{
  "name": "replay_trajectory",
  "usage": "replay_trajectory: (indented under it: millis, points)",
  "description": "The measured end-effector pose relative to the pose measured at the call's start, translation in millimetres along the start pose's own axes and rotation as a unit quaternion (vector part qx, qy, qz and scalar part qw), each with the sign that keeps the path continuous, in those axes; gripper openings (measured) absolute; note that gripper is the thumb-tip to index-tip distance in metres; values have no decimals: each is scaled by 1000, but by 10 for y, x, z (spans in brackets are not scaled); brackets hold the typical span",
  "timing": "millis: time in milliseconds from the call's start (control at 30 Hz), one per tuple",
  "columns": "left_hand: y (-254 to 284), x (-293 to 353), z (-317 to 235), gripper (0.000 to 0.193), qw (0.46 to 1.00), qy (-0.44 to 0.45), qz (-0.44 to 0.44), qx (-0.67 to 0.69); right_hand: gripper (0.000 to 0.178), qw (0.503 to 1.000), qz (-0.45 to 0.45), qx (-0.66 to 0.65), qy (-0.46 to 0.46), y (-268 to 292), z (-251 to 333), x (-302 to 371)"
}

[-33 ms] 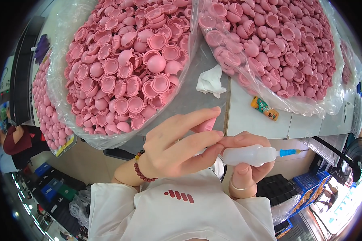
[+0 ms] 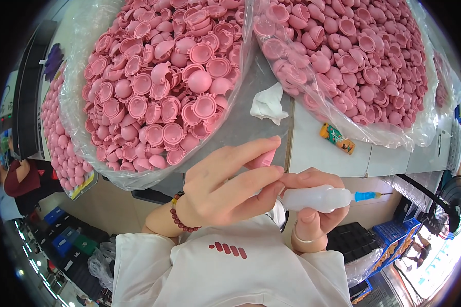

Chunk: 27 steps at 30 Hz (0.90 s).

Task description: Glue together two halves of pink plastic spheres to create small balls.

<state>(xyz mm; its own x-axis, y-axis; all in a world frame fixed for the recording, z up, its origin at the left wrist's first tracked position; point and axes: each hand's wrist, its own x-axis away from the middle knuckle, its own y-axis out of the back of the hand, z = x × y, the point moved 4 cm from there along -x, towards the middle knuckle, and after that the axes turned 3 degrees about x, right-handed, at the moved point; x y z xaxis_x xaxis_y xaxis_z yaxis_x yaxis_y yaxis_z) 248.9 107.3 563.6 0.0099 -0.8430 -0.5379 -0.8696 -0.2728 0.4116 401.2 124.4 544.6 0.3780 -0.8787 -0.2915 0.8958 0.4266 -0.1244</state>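
My left hand (image 2: 223, 187), with a beaded bracelet at the wrist, is closed on a small pink plastic piece (image 2: 263, 159); the fingers cover most of it. My right hand (image 2: 320, 220) grips a white squeeze bottle (image 2: 315, 198) lying sideways. Its blue dispensing tip with a thin needle (image 2: 366, 195) points right, away from the pink piece. The fingertips of both hands meet in front of my chest. Beyond the left hand, a clear plastic bag (image 2: 133, 179) holds a heap of pink half-shells (image 2: 200, 81).
A second bag of pink pieces (image 2: 363, 56) fills the far right of the table. Between the bags lies a crumpled white tissue (image 2: 269, 104). An orange and green tube-shaped item (image 2: 337, 138) rests on the table (image 2: 317, 148). At the right stands a black fan (image 2: 452, 204).
Almost nothing differs. The squeeze bottle has shifted very slightly in my right hand; the left hand stays in place.
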Motion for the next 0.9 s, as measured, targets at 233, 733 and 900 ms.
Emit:
replay_trajectory:
  millis: [233,733,900]
  points:
    - [-14,5,57,19,999,-18,1,-45,37,999,7,-21,-33,-39,11,-46]
    - [-143,138,184,18,826,270,102,485,42,973,-212,-50,-79,-8,67,-99]
    - [-194,126,164,21,801,287,152,503,42,986,-132,-88,50,282,75,-42]
